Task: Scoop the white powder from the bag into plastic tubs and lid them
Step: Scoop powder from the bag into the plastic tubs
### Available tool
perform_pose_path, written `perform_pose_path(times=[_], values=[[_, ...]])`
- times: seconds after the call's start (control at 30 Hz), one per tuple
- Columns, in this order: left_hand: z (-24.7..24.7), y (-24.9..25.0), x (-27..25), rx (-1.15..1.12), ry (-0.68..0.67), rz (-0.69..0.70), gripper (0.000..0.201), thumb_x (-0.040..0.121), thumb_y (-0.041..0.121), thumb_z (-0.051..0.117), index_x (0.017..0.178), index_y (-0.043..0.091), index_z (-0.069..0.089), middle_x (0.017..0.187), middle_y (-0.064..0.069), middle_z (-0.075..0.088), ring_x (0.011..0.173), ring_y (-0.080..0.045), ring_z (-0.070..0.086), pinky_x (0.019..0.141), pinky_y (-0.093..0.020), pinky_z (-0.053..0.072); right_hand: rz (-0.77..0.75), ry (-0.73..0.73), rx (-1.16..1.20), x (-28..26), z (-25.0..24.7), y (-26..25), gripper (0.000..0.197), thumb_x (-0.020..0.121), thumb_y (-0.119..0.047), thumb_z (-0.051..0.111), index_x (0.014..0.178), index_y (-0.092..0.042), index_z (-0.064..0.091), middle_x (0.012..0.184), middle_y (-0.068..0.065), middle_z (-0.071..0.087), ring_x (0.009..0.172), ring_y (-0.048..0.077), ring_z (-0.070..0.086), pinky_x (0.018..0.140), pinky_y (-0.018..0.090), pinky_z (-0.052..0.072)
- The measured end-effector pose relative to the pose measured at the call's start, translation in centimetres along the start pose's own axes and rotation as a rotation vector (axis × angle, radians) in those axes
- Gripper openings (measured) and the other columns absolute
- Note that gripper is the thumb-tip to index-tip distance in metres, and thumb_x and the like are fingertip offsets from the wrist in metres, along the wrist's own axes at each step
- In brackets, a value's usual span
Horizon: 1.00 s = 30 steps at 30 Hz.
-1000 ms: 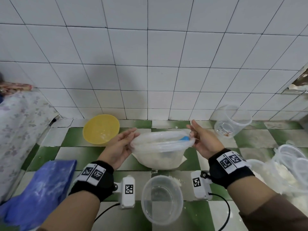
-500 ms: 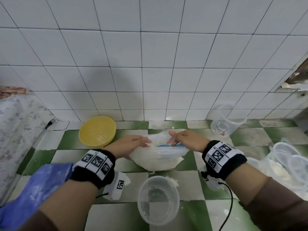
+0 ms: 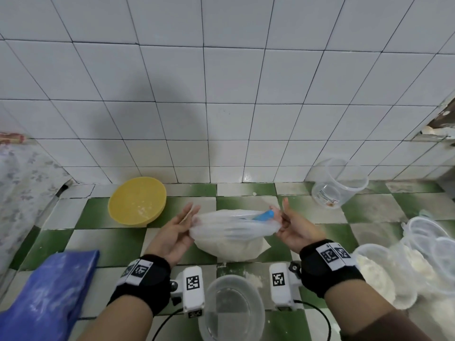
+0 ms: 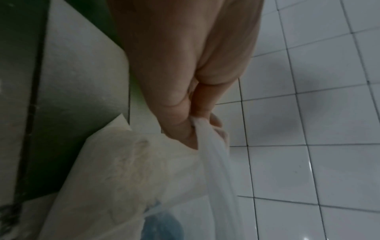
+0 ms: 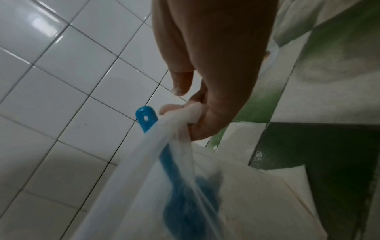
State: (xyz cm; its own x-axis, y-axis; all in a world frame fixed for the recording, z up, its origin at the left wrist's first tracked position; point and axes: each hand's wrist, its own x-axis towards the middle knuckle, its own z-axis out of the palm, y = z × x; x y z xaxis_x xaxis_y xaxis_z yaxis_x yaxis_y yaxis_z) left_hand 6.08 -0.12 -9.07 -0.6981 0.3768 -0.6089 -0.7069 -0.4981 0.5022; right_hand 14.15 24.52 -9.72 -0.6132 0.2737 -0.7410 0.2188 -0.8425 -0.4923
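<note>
A person's two bare hands hold a translucent white plastic bag of white powder (image 3: 231,238) stretched between them above a green-and-white checkered tiled bench (image 3: 98,239). The left hand (image 3: 175,232) grips the bag's left edge: the left wrist view shows the plastic bunched and pinched between thumb and fingers (image 4: 216,120). The right hand (image 3: 294,226) grips the right edge, with the bag's rim gathered under curled fingers in the right wrist view and the thumb sticking up free. The bag's heavy bottom, packed with powder, rests on the bench between the two wrists.

A blue plastic scoop (image 5: 164,155) lies inside the bag; its handle end pokes out of the mouth just beside the right hand.

Directly in front of the person, near the bottom edge of the head view, stands an open clear round plastic tub (image 3: 231,308) with a dusting of powder beside it. At the far right, clear tubs holding white powder (image 3: 384,274) sit clustered with clear round lids (image 3: 433,239). A tall clear plastic jug (image 3: 337,185) stands near the white tiled wall (image 3: 221,82) behind. A yellow plastic bowl (image 3: 136,200) sits to the left of the bag, and a blue plastic sheet (image 3: 49,294) lies at the lower left.
</note>
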Motion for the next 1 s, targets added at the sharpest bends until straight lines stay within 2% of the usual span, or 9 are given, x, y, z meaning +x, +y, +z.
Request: perform_pose_path(times=[0.13,0.23,0.43,0.5,0.63,0.7,0.83,0.93,1.0], values=[[-0.9,-0.3,0.2,-0.064,0.03,0.004,0.033,0.096,-0.008,0.034,0.106,0.011,0.058,0.095,-0.004,0.073,0.095,-0.016,0.063,0.067,-0.032,0.059,0.062,0.058,0.162,0.2,0.1,-0.1,0.036,0.083,-0.033,0.064,0.084,0.003,0.059,0.073,0.006,0.061,0.043,0.006,0.053,0.052,0.02,0.055],[-1.6,-0.2,0.7,-0.089,0.072,-0.013,0.037,0.096,-0.011,0.03,0.104,0.011,0.059,0.096,-0.008,0.071,0.09,-0.016,0.066,0.058,-0.034,0.06,0.096,0.059,0.2,0.7,0.0,-0.1,0.035,0.082,-0.035,0.065,0.083,-0.002,0.055,0.068,-0.001,0.049,0.039,0.004,0.034,0.05,0.013,0.046],[-2.1,0.4,1.9,0.115,0.062,-0.054,0.03,0.094,-0.01,0.037,0.102,0.011,0.058,0.093,-0.007,0.06,0.083,-0.017,0.056,0.056,-0.027,0.058,0.136,0.0,-0.114,1.5,-0.1,0.1,0.046,0.081,-0.057,0.055,0.068,-0.014,0.046,0.039,-0.007,0.028,0.032,0.009,0.029,0.045,0.018,0.036],[-1.7,0.7,2.3,0.213,0.031,-0.066,0.027,0.094,-0.009,0.039,0.102,0.01,0.057,0.086,-0.007,0.057,0.074,-0.018,0.054,0.054,-0.024,0.056,0.113,0.018,-0.226,1.6,0.3,0.2,0.043,0.082,-0.057,0.054,0.074,-0.015,0.046,0.043,-0.005,0.032,0.034,0.01,0.033,0.04,0.018,0.039],[-0.9,1.1,2.7,0.389,0.004,-0.028,0.027,0.093,-0.008,0.039,0.099,0.009,0.059,0.082,-0.005,0.057,0.071,-0.017,0.052,0.054,-0.023,0.052,0.051,0.002,-0.445,1.9,0.9,0.7,0.04,0.088,-0.055,0.049,0.081,-0.016,0.048,0.059,0.0,0.048,0.044,0.015,0.049,0.049,0.027,0.043],[-0.9,1.3,2.7,0.487,-0.001,0.019,0.027,0.095,-0.004,0.039,0.098,0.01,0.061,0.088,-0.004,0.057,0.075,-0.016,0.053,0.058,-0.025,0.051,0.005,-0.037,-0.49,2.1,0.6,0.8,0.039,0.088,-0.056,0.049,0.08,-0.017,0.05,0.05,-0.005,0.041,0.046,0.013,0.041,0.049,0.025,0.039],[-1.2,1.6,1.6,0.842,-0.015,0.223,0.019,0.1,0.013,0.044,0.105,0.018,0.061,0.112,0.002,0.061,0.094,-0.018,0.059,0.073,-0.028,0.051,-0.235,-0.069,-0.735,0.2,0.5,0.2,0.033,0.097,-0.042,0.041,0.083,-0.015,0.054,0.076,0.001,0.051,0.064,0.016,0.051,0.047,0.02,0.041],[-1.8,2.1,0.1,1.138,-0.146,0.501,0.019,0.098,0.012,0.049,0.105,0.023,0.063,0.109,0.013,0.065,0.104,-0.007,0.06,0.085,-0.021,0.047,-0.44,-0.172,-0.918,-1.6,0.3,-0.7,0.037,0.099,-0.035,0.035,0.083,-0.012,0.059,0.091,0.003,0.065,0.088,0.02,0.063,0.07,0.021,0.048],[-2.0,2.4,-0.5,1.377,-0.258,0.548,0.02,0.097,0.017,0.051,0.104,0.03,0.065,0.108,0.018,0.067,0.109,0.001,0.056,0.094,-0.023,0.044,-0.497,-0.279,-1.055,-2.4,0.3,-1.2,0.045,0.1,-0.036,0.032,0.084,-0.009,0.064,0.097,0.002,0.069,0.095,0.011,0.063,0.08,0.012,0.046]])
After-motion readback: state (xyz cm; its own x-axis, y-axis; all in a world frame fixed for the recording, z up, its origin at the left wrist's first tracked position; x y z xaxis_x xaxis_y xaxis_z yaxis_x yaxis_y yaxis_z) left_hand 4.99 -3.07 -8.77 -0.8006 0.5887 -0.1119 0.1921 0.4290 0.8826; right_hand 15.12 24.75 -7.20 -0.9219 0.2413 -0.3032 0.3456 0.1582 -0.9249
